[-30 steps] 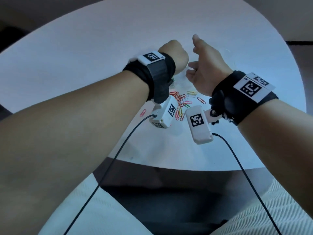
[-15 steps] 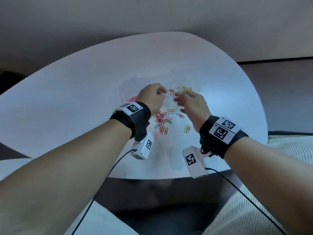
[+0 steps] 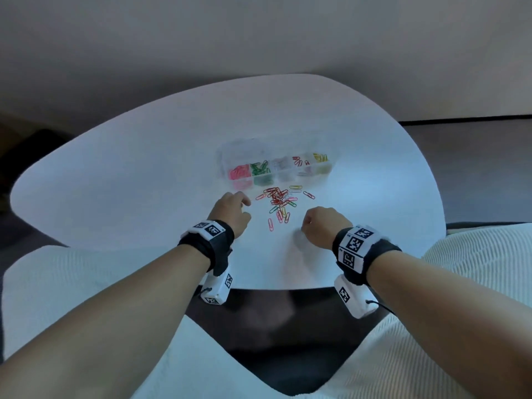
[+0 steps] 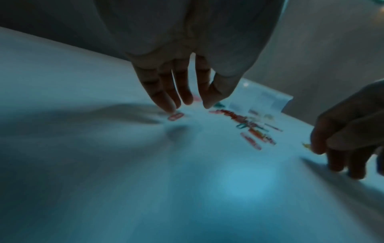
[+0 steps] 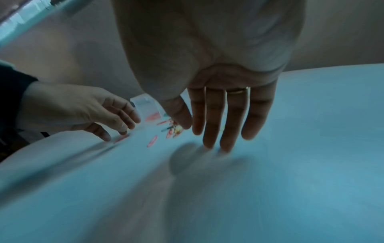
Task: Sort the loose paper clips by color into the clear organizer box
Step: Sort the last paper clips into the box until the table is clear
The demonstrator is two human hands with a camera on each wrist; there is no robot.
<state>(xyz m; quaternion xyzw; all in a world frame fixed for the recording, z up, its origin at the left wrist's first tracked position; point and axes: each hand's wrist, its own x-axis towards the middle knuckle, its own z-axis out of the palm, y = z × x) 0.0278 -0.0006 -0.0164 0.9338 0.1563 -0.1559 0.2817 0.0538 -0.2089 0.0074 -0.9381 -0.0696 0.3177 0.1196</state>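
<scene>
- My left hand (image 3: 231, 211) sits left of centre in the head view, low over the bench (image 3: 121, 180); the left wrist view shows its fingers (image 4: 166, 92) straight, pointing down, empty, tips just beside one pink clip (image 4: 175, 116).
- My right hand (image 3: 321, 224) is right of centre, knuckles up. In the right wrist view its fingers (image 5: 214, 118) hang straight with the tips at the bench surface. The left wrist view shows something small and yellowish at its fingertips; I cannot tell whether it is pinched.
- The two hands are apart, with the loose paper clips (image 3: 278, 201) scattered between and just above them in the frame.
- The clear organizer box (image 3: 275, 165) lies above the pile, a long transparent plastic case split into compartments: pink clips at the left, then green, a pale one, red, yellow at the right.
- The bench is smooth, white, with a rounded edge.
- Both wrists carry black straps (image 3: 208, 240) with white square-patterned marker tags; no readable writing.
- A gold ring (image 5: 238, 90) circles one right finger.
</scene>
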